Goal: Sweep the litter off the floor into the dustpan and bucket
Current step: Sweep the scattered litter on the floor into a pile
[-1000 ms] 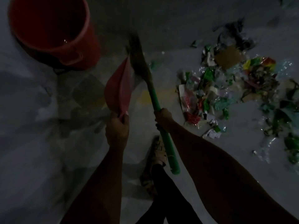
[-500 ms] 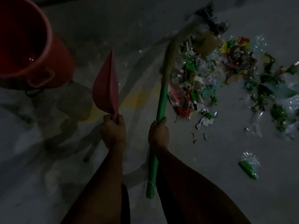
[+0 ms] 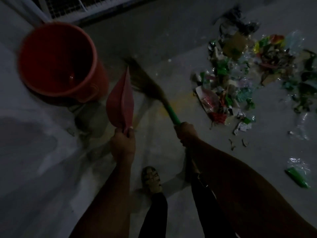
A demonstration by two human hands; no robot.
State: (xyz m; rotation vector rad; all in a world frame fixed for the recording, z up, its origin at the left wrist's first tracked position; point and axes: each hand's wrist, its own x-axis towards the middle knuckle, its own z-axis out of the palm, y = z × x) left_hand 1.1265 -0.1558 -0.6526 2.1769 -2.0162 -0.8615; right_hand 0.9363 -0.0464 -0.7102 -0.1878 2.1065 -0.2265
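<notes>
My left hand (image 3: 122, 145) grips the handle of a pink dustpan (image 3: 121, 102), held on edge with its mouth toward the right. My right hand (image 3: 186, 133) grips the green handle of a broom (image 3: 171, 111). The broom's brown bristles (image 3: 144, 79) are blurred and lie right beside the dustpan's far end. An orange bucket (image 3: 58, 60) stands upright on the floor at the upper left, just left of the dustpan. A pile of mixed litter (image 3: 248, 78), with wrappers, plastic and cardboard, lies on the grey floor to the right.
A green packet (image 3: 297, 176) and clear plastic lie apart at the lower right. Small scraps (image 3: 238, 144) sit near the pile's front edge. My sandalled foot (image 3: 151, 180) stands between my arms. A wire-mesh frame (image 3: 82, 6) runs along the top.
The broom has swung left from the litter pile to the dustpan's far end. The view has shifted, so the bucket now shows whole and a foot has come into view.
</notes>
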